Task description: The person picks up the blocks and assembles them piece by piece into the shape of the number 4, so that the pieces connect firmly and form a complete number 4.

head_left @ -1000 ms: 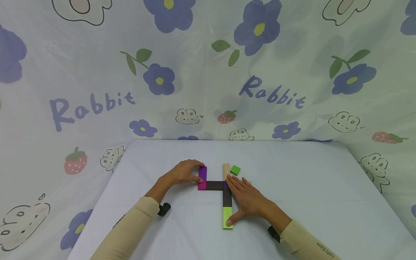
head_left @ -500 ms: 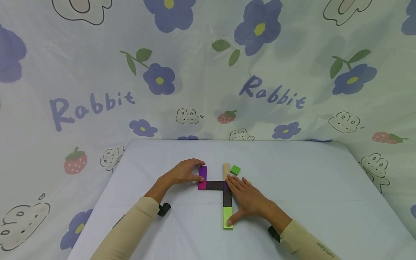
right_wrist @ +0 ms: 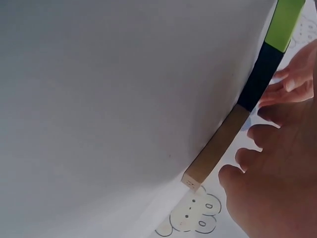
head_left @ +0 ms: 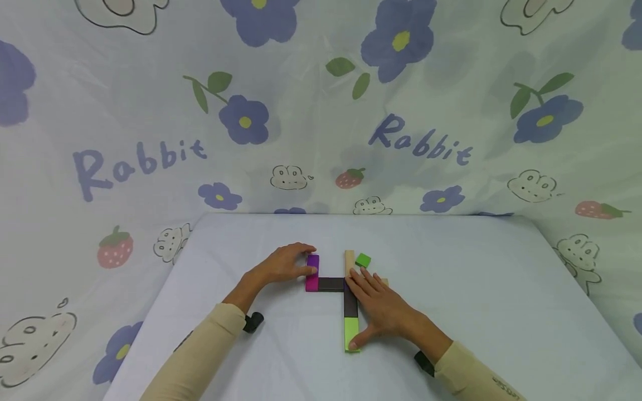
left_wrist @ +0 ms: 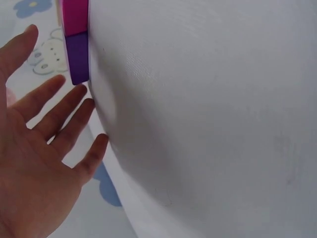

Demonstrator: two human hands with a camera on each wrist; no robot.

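Flat blocks form a connected figure on the white table. At its left end, a purple block (head_left: 313, 263) meets a magenta block (head_left: 312, 284). My left hand (head_left: 283, 264) is beside them, its thumb over the purple block and its fingers near the far end. Its fingers look straight and spread in the left wrist view. My right hand (head_left: 385, 307) lies with extended fingers along the right side of the upright row. Its thumb touches a light green block (head_left: 351, 327), below a dark block (head_left: 350, 303). Part of the figure is hidden under this hand.
A dark crosspiece (head_left: 331, 284) links the magenta end to the upright row. A plain wooden block (head_left: 349, 262) tops that row, with a green cube (head_left: 363, 260) to its right. Another wooden end (head_left: 385, 282) shows behind the right hand. A printed cloth (head_left: 311, 111) hangs behind the table.
My left thumb has slid from the magenta block up over the purple one, and the left fingers have risen slightly. The right hand has barely moved. The blocks keep their arrangement.
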